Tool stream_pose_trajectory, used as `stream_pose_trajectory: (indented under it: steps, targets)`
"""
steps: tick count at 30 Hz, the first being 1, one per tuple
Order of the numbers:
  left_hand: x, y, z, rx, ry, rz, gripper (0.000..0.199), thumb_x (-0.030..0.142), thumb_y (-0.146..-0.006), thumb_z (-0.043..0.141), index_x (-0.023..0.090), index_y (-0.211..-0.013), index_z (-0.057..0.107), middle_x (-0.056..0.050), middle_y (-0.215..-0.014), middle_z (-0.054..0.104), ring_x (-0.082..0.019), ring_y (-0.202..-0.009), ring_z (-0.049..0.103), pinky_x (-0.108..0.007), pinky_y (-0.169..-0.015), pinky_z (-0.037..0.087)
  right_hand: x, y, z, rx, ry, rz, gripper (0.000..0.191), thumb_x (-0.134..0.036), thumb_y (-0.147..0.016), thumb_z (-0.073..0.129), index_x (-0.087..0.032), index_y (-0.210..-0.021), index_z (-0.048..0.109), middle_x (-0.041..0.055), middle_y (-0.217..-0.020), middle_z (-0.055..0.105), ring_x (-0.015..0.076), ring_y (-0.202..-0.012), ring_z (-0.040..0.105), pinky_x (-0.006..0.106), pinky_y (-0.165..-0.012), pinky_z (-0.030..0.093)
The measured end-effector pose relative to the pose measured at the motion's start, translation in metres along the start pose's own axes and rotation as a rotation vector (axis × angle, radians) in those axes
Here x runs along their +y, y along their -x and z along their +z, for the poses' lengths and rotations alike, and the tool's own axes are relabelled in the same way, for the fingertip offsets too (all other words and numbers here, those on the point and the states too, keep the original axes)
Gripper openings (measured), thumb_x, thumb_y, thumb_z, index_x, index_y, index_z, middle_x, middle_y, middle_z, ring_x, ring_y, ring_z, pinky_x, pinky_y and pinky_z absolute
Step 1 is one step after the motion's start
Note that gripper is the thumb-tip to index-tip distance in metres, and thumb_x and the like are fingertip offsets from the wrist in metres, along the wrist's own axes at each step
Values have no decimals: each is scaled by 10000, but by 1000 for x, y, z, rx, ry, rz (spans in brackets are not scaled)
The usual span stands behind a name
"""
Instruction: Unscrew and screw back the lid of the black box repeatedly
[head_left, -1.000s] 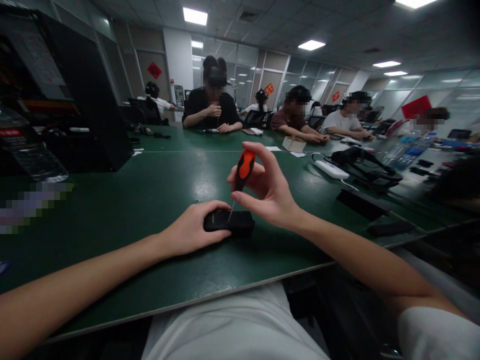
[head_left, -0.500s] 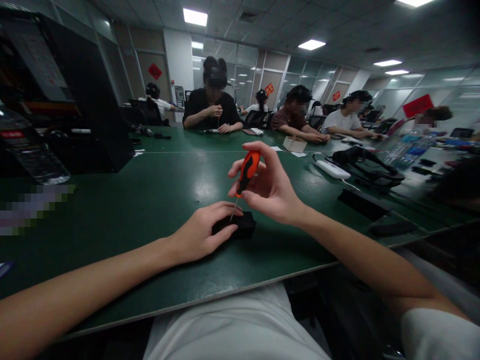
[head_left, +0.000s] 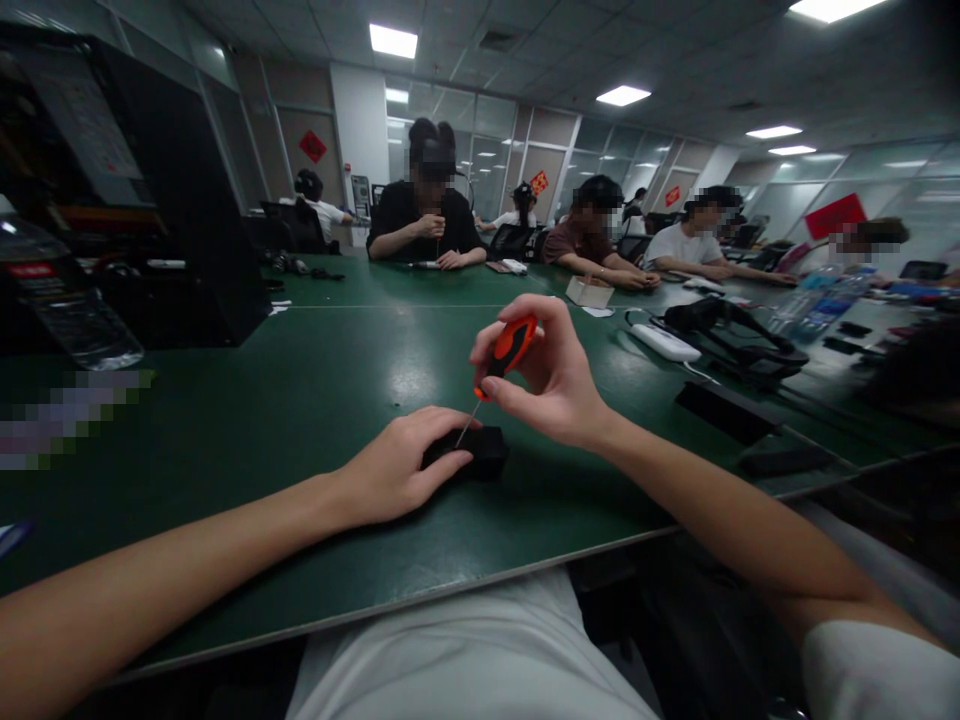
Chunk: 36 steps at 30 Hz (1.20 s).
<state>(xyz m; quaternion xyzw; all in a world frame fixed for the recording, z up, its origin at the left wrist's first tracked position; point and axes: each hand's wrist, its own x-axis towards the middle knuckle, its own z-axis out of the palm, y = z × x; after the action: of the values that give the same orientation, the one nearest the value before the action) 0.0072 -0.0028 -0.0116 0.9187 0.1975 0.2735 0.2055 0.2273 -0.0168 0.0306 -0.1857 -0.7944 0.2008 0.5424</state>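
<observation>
A small black box-shaped object [head_left: 487, 452] lies on the green table [head_left: 330, 380] in front of me. My left hand [head_left: 416, 458] grips it from the left, thumb on the near side and fingers on the far side. An orange and black screwdriver [head_left: 511, 345] is held by its handle in my right hand [head_left: 551, 375], thumb and fingers curled round it. Its thin shaft slants down to the left, and the tip meets the top of the black object between my left thumb and fingers. The exact contact point is too dark to make out.
A black cabinet-like case [head_left: 172, 200] and a water bottle [head_left: 75, 300] stand at left. On the right lie a white power strip [head_left: 664, 340], a black strap device [head_left: 727, 325] and a black block [head_left: 727, 410]. Across the table sit several people, near a small box [head_left: 589, 291].
The screwdriver's handle has tipped further to the right, and my right fingers have curled around it more. My left hand and the black object have stayed nearly in place.
</observation>
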Motion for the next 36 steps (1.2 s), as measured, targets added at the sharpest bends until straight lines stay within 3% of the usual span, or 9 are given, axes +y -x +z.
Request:
stream_pose_trajectory:
  steps: [3, 6, 13, 20, 24, 36]
  targets:
    - [-1, 3, -11, -1, -78, 30, 341, 227, -947, 577, 168, -1282, 590, -110, -1217, 709, -242, -1085, 675, -367, -950, 523, 0, -1, -10, -8, 224, -67, 338, -265, -849, 772, -228, -1045, 499, -15, -875, 639, 105, -703, 620, 233, -648, 530]
    - [-2, 5, -20, -12, -149, 24, 377, 233, -883, 629, 152, -1251, 617, -108, -1146, 720, -240, -993, 687, -352, -887, 531, -3, -4, -20, -141, 381, -117, 263, -321, -829, 802, -186, -906, 589, -9, -766, 668, 90, -619, 590, 204, -578, 465]
    - [-1, -1, -21, -102, -104, -35, 335, 438, -898, 708, 177, -1106, 733, -66, -1043, 754, -211, -920, 704, -298, -811, 517, -15, -15, -42, -521, 409, -78, 208, -325, -933, 684, -131, -968, 750, 51, -804, 740, 96, -657, 632, 200, -605, 442]
    - [-4, -1, -20, -88, -111, -67, 317, 446, -884, 729, 200, -1084, 740, -46, -1048, 762, -209, -932, 710, -277, -813, 504, -18, -19, -76, -549, 388, 99, 229, -342, -897, 718, -124, -913, 784, 63, -809, 773, 120, -671, 684, 194, -602, 484]
    - [-4, 0, -20, -93, -128, -68, 315, 445, -892, 716, 203, -1093, 733, -44, -1056, 760, -211, -943, 710, -275, -810, 503, -19, -19, -76, -607, 371, 152, 254, -353, -908, 702, -113, -922, 785, 68, -831, 779, 123, -698, 699, 191, -634, 506]
    - [-3, 0, -19, -79, -138, -73, 304, 437, -884, 723, 202, -1076, 733, -43, -1057, 763, -212, -937, 715, -268, -785, 498, -21, -19, -78, -610, 374, 148, 241, -347, -905, 705, -121, -922, 785, 63, -836, 780, 123, -708, 701, 188, -637, 509]
